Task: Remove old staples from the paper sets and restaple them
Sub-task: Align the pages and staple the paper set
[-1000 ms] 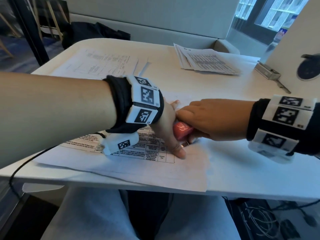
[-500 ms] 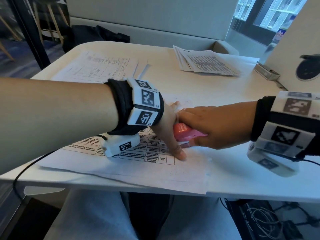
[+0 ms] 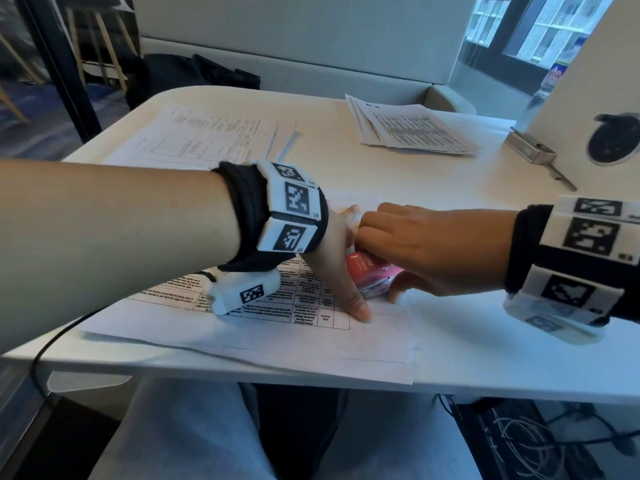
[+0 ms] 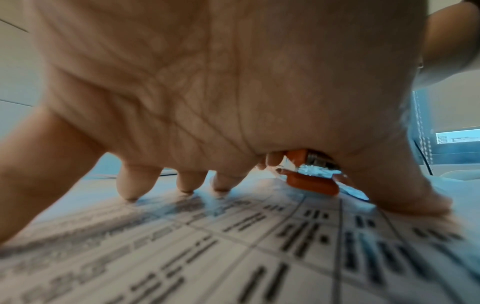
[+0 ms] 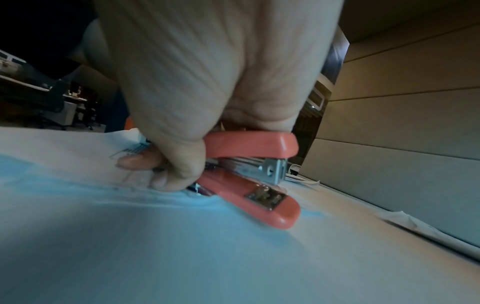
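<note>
A paper set (image 3: 277,323) printed with a table lies at the table's front edge. My left hand (image 3: 341,258) presses on it with spread, straight fingers; the fingertips (image 4: 185,185) touch the sheet (image 4: 233,246). My right hand (image 3: 398,254) grips a red stapler (image 3: 367,271) just right of the left thumb. In the right wrist view the stapler (image 5: 259,185) has its mouth toward the wrist, gaping with nothing in it. Its rear end meets the paper (image 5: 78,154) by my thumb. The stapler (image 4: 311,183) shows past the left palm.
A stack of printed sheets (image 3: 408,129) lies at the back right and more sheets (image 3: 207,136) at the back left. A small metal tool (image 3: 530,150) rests by a white panel (image 3: 588,81) on the right. My legs are under the front edge (image 3: 242,372).
My right hand has drawn the stapler slightly to the right, so more of it shows, and the right wrist has dropped lower. The left hand keeps pressing on the paper.
</note>
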Motion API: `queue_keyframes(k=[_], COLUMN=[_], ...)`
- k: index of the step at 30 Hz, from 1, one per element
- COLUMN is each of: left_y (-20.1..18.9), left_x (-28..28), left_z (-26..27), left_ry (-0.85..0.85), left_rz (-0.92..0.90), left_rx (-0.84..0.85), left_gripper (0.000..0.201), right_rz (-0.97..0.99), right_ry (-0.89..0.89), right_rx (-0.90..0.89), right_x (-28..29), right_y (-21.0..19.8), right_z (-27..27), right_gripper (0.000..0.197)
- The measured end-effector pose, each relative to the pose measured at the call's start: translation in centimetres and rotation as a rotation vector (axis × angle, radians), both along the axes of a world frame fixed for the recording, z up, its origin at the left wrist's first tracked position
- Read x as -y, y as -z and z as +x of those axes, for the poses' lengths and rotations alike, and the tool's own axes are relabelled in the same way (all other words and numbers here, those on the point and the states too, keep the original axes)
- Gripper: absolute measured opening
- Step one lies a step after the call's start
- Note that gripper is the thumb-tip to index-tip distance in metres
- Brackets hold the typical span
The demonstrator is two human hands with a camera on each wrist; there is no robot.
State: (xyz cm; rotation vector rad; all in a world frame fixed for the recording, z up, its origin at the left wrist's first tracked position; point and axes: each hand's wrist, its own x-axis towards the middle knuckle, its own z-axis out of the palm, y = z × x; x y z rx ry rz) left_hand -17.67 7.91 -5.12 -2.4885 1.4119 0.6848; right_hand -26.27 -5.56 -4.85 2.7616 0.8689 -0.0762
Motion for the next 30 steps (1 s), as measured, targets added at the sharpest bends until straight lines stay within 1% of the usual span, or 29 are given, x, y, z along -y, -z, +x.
queue_keyframes(k=[1, 3, 4, 5, 7, 8, 9, 10, 11, 13, 14, 15, 17, 18, 20, 21, 24, 25, 27, 28, 30], left_y=[0.0, 0.0, 0.1, 0.2, 0.2, 0.2, 0.1, 0.0, 0.0, 0.0, 0.1, 0.0, 0.2, 0.4, 1.1, 1.3, 1.3, 1.1, 0.8, 0.6, 0.4], left_x=[0.0, 0.0, 0.0, -0.1, -0.2, -0.2, -0.1, -0.2, -0.2, -0.1, 0.0, 0.0, 0.1, 0.1, 0.2, 0.2, 0.4, 0.3, 0.2, 0.1, 0.1], left_z=[0.0, 0.0, 0.0, 0.1, 0.1, 0.2, 0.2, 0.2, 0.1, 0.1, 0.1, 0.1, 0.4, 0.6, 0.9, 1.0, 1.1, 1.0, 0.7, 0.4, 0.2], left_ry=[-0.002, -0.029, -0.039, -0.038, -0.026, -0.018, -0.015, -0.020, -0.028, -0.034, -0.026, -0.011, -0.005, 0.001, 0.050, 0.067, 0.047, 0.030, 0.020, 0.022, 0.049], left_rz=[0.016, 0.030, 0.031, 0.039, 0.060, 0.064, 0.064, 0.060, 0.057, 0.035, 0.039, 0.047, 0.038, 0.035, 0.027, 0.025, 0.049, 0.070, 0.086, 0.088, 0.082], left_rx=[-0.003, -0.008, 0.002, 0.019, 0.055, 0.067, 0.066, 0.049, 0.021, -0.031, -0.037, -0.036, -0.027, -0.020, -0.007, -0.007, 0.029, 0.048, 0.077, 0.079, 0.053], left_gripper=[0.089, 0.088, 0.095, 0.106, 0.124, 0.128, 0.128, 0.122, 0.110, 0.066, 0.054, 0.053, 0.060, 0.070, 0.111, 0.123, 0.140, 0.143, 0.139, 0.134, 0.117], right_rz=[0.006, 0.085, 0.129, 0.150, 0.129, 0.102, 0.076, 0.066, 0.074, 0.094, 0.076, 0.047, 0.017, 0.023, 0.029, 0.031, 0.031, 0.021, 0.017, 0.015, 0.024], right_ry=[0.013, 0.110, 0.185, 0.267, 0.389, 0.412, 0.416, 0.402, 0.378, 0.304, 0.256, 0.199, 0.110, 0.107, 0.162, 0.169, 0.048, -0.002, -0.065, -0.077, -0.054], right_rx=[-0.016, -0.105, -0.159, -0.205, -0.240, -0.225, -0.206, -0.189, -0.177, -0.149, -0.120, -0.078, -0.021, -0.034, -0.107, -0.122, -0.040, -0.007, 0.027, 0.038, 0.014], right_x=[0.0, -0.1, 0.0, 0.1, 0.2, 0.1, 0.1, 0.0, -0.1, -0.2, -0.2, -0.2, 0.0, 0.0, 0.2, 0.3, 0.3, 0.2, 0.1, 0.2, 0.4], right_y=[0.1, -0.1, -0.2, -0.5, -0.8, -0.8, -0.8, -0.7, -0.6, -0.6, -0.6, -0.6, -0.7, -0.7, -0.8, -0.7, -0.6, -0.6, -0.6, -0.5, -0.4], right_z=[0.0, -0.1, 0.0, 0.2, 0.5, 0.6, 0.8, 0.9, 1.0, 0.9, 0.8, 0.6, 0.2, 0.0, -0.4, -0.5, -0.9, -1.0, -1.0, -1.0, -1.0], right_gripper=[0.050, 0.042, 0.036, 0.033, 0.032, 0.031, 0.032, 0.032, 0.032, 0.033, 0.035, 0.036, 0.036, 0.035, 0.030, 0.028, 0.024, 0.020, 0.016, 0.015, 0.022])
